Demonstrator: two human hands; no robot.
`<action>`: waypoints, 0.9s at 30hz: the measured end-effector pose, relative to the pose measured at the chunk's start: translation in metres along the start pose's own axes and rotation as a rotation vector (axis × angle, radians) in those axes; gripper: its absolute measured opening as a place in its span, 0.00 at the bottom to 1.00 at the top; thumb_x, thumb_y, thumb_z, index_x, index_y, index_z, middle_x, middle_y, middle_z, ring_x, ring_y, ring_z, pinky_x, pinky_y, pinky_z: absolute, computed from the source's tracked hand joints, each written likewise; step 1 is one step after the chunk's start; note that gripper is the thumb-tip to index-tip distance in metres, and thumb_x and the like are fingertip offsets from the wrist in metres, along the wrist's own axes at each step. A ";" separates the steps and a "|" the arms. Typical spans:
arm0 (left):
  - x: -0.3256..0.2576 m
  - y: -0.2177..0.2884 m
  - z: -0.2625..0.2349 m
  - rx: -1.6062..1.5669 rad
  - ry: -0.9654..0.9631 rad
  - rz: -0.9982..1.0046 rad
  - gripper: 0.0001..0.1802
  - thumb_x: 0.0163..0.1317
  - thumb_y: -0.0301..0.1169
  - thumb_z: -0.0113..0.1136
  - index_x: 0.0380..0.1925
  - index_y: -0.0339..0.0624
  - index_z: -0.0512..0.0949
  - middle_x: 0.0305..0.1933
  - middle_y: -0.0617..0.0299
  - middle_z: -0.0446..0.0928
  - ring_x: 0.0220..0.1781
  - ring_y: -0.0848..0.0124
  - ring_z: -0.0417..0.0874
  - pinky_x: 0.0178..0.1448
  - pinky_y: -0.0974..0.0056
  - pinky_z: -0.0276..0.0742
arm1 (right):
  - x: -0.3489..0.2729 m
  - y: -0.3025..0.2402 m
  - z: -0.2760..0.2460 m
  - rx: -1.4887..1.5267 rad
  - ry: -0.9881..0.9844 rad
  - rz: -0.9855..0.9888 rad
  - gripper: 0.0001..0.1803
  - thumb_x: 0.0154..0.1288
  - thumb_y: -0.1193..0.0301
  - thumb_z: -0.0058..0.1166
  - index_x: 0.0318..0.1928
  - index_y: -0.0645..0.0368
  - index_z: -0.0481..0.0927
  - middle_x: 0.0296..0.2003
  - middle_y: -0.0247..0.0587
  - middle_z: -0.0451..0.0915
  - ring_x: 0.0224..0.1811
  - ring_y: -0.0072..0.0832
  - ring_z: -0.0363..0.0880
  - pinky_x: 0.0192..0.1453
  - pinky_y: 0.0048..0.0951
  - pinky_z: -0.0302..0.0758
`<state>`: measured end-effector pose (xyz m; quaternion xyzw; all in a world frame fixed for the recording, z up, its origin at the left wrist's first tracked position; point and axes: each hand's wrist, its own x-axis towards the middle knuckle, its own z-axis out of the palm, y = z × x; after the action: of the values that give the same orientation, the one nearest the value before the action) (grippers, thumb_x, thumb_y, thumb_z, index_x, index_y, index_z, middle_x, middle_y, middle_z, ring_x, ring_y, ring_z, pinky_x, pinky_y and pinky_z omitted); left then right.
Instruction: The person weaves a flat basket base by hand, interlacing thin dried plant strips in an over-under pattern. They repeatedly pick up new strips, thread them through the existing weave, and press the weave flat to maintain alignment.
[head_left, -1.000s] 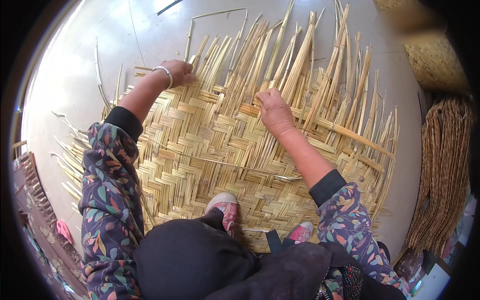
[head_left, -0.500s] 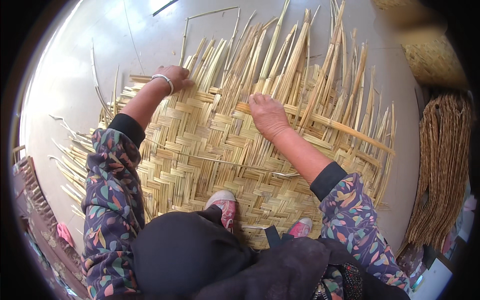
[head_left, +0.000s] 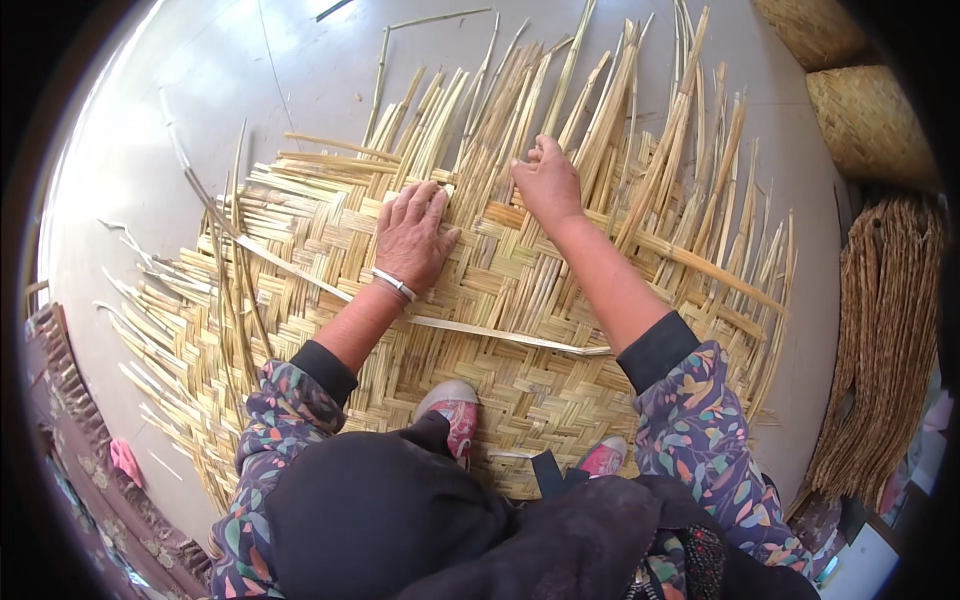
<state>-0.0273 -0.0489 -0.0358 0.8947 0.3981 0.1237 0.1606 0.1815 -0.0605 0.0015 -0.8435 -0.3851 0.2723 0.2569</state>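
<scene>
A partly woven mat of split reed strips (head_left: 330, 240) lies on the floor, its loose ends fanning out at the far and left sides. My left hand (head_left: 415, 235) rests flat on the weave near its far edge, fingers stretched out and a bracelet on the wrist. To its right, my right hand (head_left: 550, 185) has its fingers curled in among the upright loose strips (head_left: 600, 125); what they pinch, if anything, is hidden. A thicker yellow crosswise strip (head_left: 700, 260) runs to the right from below my right hand. One long pale strip (head_left: 480, 332) lies across the mat.
My pink shoes (head_left: 457, 420) stand on the near part of the mat. On the right are a bundle of brown braided cords (head_left: 875, 340) and rolled woven mats (head_left: 868, 125). A patterned brown cloth (head_left: 95, 450) lies at the left, with grey floor (head_left: 330, 70) beyond the mat.
My left hand has moved right and nearer, onto the weave. My right hand has shifted farther away and slightly right. Crosswise strips at the far left now stick out where my left hand was.
</scene>
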 end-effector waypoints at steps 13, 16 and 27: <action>0.007 -0.012 -0.012 -0.012 -0.020 0.104 0.27 0.55 0.44 0.58 0.55 0.52 0.70 0.61 0.63 0.65 0.66 0.61 0.59 0.66 0.53 0.50 | 0.024 0.004 -0.015 0.240 -0.357 0.181 0.06 0.61 0.72 0.52 0.38 0.60 0.76 0.30 0.36 0.78 0.36 0.23 0.78 0.37 0.22 0.75; 0.014 -0.010 -0.014 0.009 -0.004 0.102 0.28 0.55 0.45 0.58 0.56 0.51 0.69 0.61 0.62 0.66 0.65 0.62 0.61 0.66 0.52 0.49 | 0.012 0.010 -0.031 0.018 -0.197 -0.093 0.09 0.59 0.71 0.49 0.40 0.59 0.77 0.34 0.42 0.80 0.37 0.31 0.79 0.44 0.29 0.75; 0.030 -0.005 0.006 0.093 -0.001 0.120 0.29 0.59 0.45 0.55 0.59 0.49 0.64 0.62 0.62 0.67 0.67 0.66 0.63 0.69 0.58 0.51 | -0.045 0.123 -0.143 -0.527 0.194 -0.040 0.10 0.62 0.66 0.44 0.34 0.58 0.77 0.36 0.46 0.79 0.42 0.43 0.75 0.49 0.43 0.71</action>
<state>-0.0089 -0.0244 -0.0404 0.9236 0.3487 0.1139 0.1114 0.3133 -0.1986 0.0373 -0.8955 -0.4329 0.0759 0.0697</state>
